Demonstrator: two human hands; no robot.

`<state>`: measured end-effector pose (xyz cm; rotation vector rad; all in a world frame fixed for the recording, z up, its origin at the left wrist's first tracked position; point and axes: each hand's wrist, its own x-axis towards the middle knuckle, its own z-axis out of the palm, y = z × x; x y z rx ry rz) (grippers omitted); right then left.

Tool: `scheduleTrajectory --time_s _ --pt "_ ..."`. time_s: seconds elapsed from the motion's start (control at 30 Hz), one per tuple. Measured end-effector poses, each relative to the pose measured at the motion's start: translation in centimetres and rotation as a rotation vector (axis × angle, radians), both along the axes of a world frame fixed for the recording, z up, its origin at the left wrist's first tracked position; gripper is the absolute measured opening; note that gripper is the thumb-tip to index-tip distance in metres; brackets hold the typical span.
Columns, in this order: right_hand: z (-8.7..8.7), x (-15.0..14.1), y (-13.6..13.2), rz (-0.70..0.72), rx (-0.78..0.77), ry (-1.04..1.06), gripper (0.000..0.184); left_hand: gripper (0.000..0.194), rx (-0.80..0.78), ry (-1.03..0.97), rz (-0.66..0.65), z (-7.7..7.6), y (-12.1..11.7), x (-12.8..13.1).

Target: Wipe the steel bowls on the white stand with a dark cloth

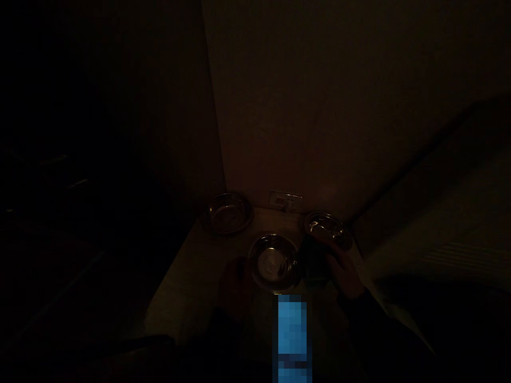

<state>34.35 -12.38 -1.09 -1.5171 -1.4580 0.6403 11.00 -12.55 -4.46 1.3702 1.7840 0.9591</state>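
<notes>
In very dim light, a shiny round metal bowl sits in the middle of a small pale tabletop. My left hand is at its left rim, fingers curled and seemingly gripping the edge, though the shadow hides the detail. On the other side, my right hand is closed around a dark green, cloth-like thing, which hangs beside the bowl's right rim. A second metal bowl stands at the back left of the tabletop. Behind my right hand is a third metal bowl, partly covered by the hand and the green thing.
The pale tabletop meets a wall with a socket plate just above the back edge. A pixelated bright blue patch covers the front middle. Deep shadow lies to the left.
</notes>
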Motion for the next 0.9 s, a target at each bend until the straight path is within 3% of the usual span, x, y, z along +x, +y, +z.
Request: scheduleTrajectory --time_s 0.1,0.17,0.33,0.43,0.63,0.73,0.9 --pt "0.3 -2.2 1.5 0.167 0.034 -0.197 0.036 0.039 -0.213 -0.217 -0.013 -0.4 1.4 -1.8" --pt "0.0 -4.1 2.8 0.252 0.01 -0.409 0.037 0.039 -0.229 -0.343 -0.096 -1.1 2.0 -2.0" --pt "-2.2 -8.3 5.7 0.379 -0.305 -0.827 0.044 0.047 -0.268 -0.608 -0.243 -2.6 2.0 -1.3" --pt "-3.4 -9.6 6.1 0.44 -0.34 -0.832 0.04 0.052 -0.293 -0.656 -0.278 -2.9 1.9 -1.3" --pt "-4.7 -9.4 5.2 0.742 -0.193 -0.676 0.032 0.043 -0.114 -0.459 -0.133 -3.2 2.6 -1.1" --pt "-4.7 -8.6 5.6 0.711 -0.209 -0.75 0.033 0.043 -0.126 -0.447 -0.172 -3.6 2.8 -1.0" --pt "-4.3 -8.4 6.4 0.452 -0.288 -0.9 0.032 0.042 -0.113 -0.553 -0.173 -4.1 2.8 -1.2"
